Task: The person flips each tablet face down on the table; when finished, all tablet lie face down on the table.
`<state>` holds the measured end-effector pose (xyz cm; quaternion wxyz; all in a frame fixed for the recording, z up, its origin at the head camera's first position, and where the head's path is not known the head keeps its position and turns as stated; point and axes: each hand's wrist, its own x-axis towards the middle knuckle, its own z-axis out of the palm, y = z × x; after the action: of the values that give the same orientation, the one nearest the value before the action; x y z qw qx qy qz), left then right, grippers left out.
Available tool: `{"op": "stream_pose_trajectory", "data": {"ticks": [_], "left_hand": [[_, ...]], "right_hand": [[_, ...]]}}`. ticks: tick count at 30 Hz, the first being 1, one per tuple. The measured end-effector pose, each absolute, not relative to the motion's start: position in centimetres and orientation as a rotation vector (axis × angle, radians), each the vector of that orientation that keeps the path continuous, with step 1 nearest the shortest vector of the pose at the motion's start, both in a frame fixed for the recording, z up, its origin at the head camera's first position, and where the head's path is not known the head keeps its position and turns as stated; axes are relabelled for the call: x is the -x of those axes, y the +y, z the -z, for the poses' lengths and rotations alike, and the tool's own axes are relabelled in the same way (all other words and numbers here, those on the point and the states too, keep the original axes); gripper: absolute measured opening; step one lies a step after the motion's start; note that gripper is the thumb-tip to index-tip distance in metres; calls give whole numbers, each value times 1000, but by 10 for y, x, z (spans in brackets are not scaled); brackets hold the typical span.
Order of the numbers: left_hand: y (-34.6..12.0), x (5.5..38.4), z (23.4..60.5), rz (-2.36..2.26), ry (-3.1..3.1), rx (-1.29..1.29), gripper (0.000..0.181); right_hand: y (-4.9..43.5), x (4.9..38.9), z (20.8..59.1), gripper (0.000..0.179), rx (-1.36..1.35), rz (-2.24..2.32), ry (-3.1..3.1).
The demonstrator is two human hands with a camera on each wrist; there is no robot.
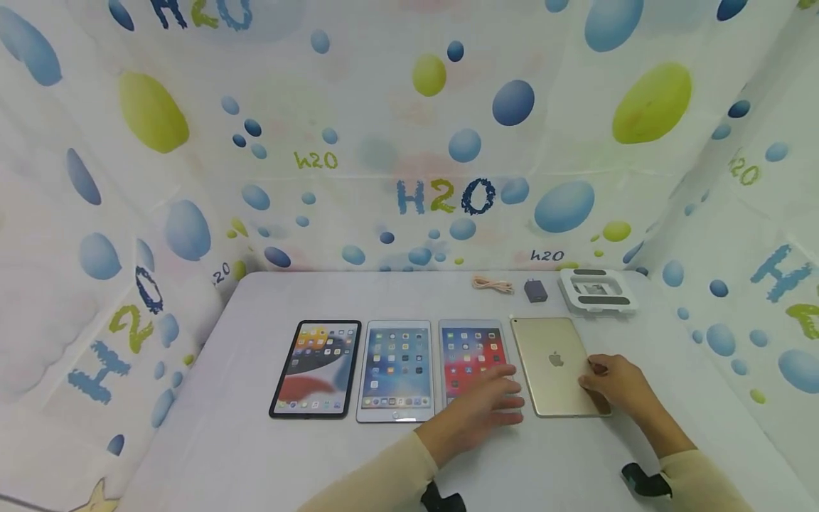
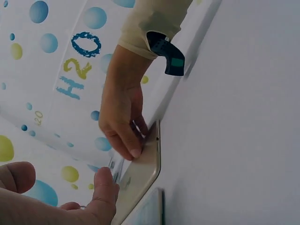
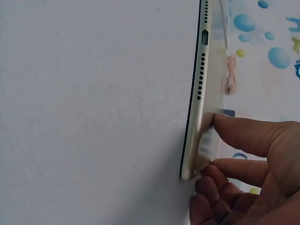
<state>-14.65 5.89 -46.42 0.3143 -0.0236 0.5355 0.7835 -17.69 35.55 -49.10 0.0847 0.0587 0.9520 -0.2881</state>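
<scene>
While beige sleeves (image 1: 374, 480) are extending in from the near side, a black device (image 1: 646, 481) is sitting at each cuff. In the head view, the left hand (image 1: 481, 411) is overlapping the lower right part of the third tablet (image 1: 470, 348); its fingers are pointing rightward, spread well apart and holding nothing. The views are not showing whether it is touching the screen. The right hand (image 1: 617, 384) is gripping the gold tablet (image 1: 550, 380) by its right edge: the thumb is pressing on the back cover, and the other fingers are curling at the edge. The gold tablet is lying back side up on the white table (image 1: 224, 455), at the row's right end. The second tablet (image 1: 395, 363) and the black-framed tablet (image 1: 318, 370) are completing the row leftward, screens up. Behind the row, a bundled cable (image 1: 493, 285), a dark adapter (image 1: 535, 291) and a white holder (image 1: 611, 301) are lying left to right. Farthest back, a dotted cloth (image 1: 365, 92) is hanging.
</scene>
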Motion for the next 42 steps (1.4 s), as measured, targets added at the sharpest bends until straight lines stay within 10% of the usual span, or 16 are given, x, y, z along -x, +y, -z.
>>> {"op": "stream_pose_trajectory", "data": {"ticks": [13,42], "left_hand": [[-39,160,460,-2015,1676,173,59],[-33,168,469,-1904,1753,66,73]], "right_hand": [[339,172,484,61,16,591,2980],[247,170,476,82,-140,1752,2166]]}}
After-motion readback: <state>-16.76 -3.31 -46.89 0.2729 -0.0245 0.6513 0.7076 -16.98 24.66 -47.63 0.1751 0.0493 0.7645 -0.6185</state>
